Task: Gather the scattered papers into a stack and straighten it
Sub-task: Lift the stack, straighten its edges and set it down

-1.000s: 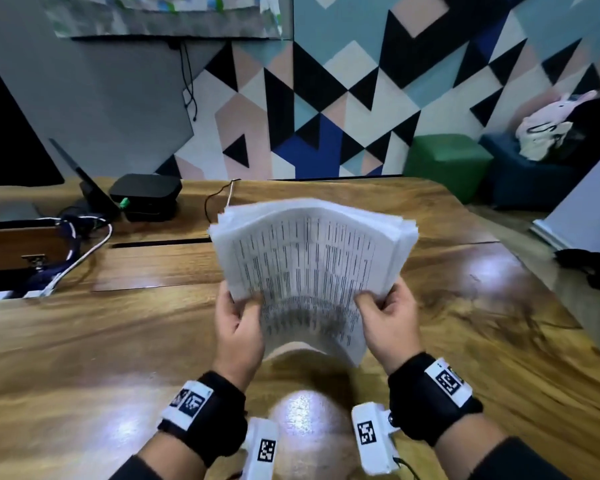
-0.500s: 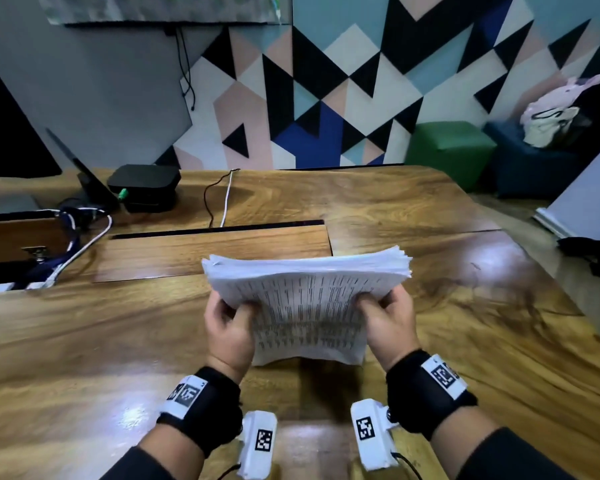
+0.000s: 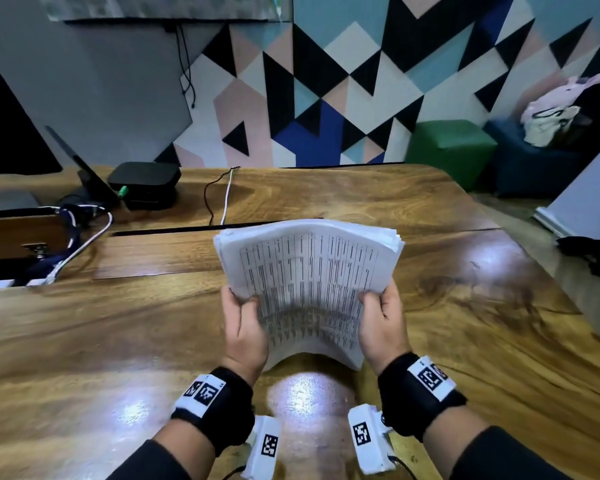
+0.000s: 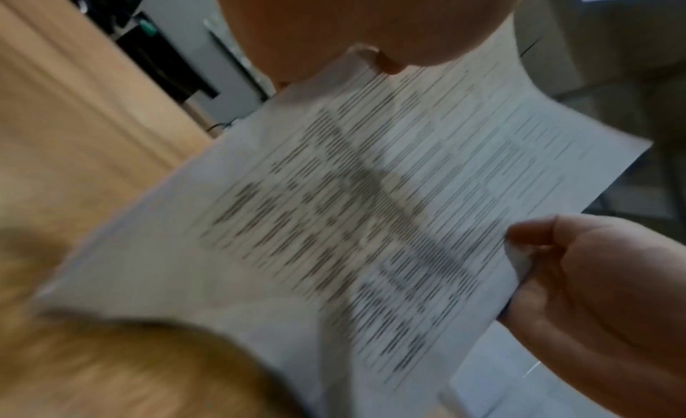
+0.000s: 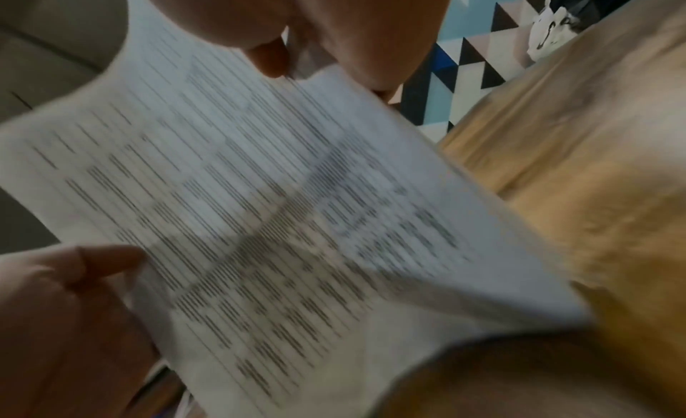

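While upright, paper stack (image 3: 309, 289) gripped between left hand (image 3: 245, 329), right hand (image 3: 383, 322)

Both forearms reach forward side by side, wrists raised. The left hand (image 3: 244, 327) and right hand (image 3: 383, 323) face each other, thumbs on top toward the person, fingers (image 5: 269, 56) curled behind, each gripping one side of the paper stack (image 3: 309, 289) between them.

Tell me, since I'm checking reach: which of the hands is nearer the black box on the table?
Left. The left hand grips the paper stack's left edge, on the black box's side; the right hand grips the far edge.
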